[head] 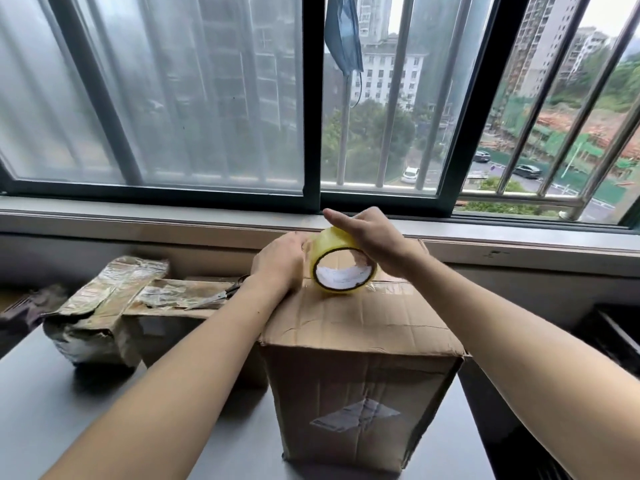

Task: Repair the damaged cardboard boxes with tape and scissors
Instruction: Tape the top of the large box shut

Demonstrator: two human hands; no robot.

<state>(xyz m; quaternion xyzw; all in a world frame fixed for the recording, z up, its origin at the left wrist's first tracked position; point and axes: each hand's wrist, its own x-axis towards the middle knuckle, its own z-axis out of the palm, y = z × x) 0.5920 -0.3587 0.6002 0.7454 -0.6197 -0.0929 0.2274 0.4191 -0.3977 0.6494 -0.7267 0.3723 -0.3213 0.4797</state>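
Standing on top of a creased cardboard box [360,327] on the bench [62,403], a tape roll [341,261] is grasped by the right hand [370,237]; left hand [280,265] fingers pinch at its edge. Best to pull the tape taut along the seam. Scissors [218,295] lie nearby.

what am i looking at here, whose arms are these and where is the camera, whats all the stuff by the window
There is no machine here. The one picture comes from a camera worn on a person's head, looking forward and down, so the arms are that person's own. On a grey table below a barred window stands a tall cardboard box. The right hand rests over a roll of clear tape standing on the box top; the left hand touches the roll's side, apparently at the tape end. To the left lie two worn, taped boxes, with scissors on one.
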